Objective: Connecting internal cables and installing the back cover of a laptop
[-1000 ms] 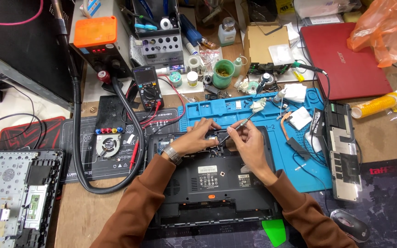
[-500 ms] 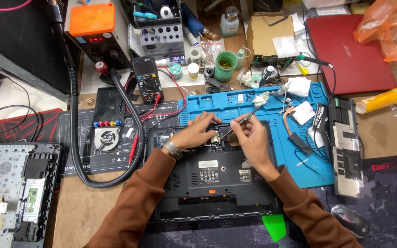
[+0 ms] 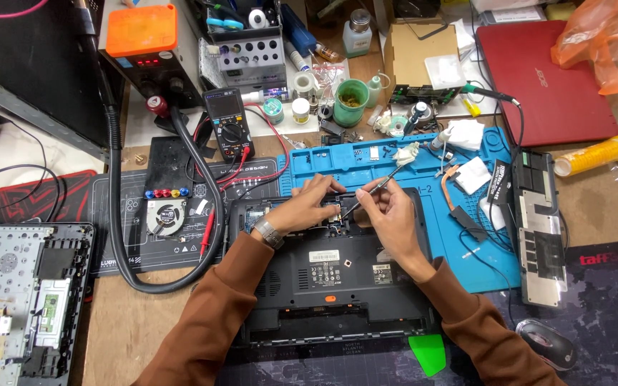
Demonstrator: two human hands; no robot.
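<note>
Far left: stripped keyboard frame [image 3: 26, 300], then a loose cooling fan [image 3: 165, 215] on the black mat, multimeter [image 3: 228, 129] above it. Centre: black laptop base [image 3: 330, 275], underside up, partly on the blue repair mat [image 3: 488, 250]. Left hand [image 3: 302, 207] rests on the base's upper edge, fingers curled down on the exposed board; pinching something? Too small to tell. Right hand [image 3: 388, 214] is closed around a thin tool [image 3: 373, 187], tip on the same spot. Right: red laptop [image 3: 538, 78], grey mouse [image 3: 548, 343].

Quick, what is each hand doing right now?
Left hand: fingers pressed on the open laptop base, holding nothing visible.
Right hand: closed on a thin tool.
</note>
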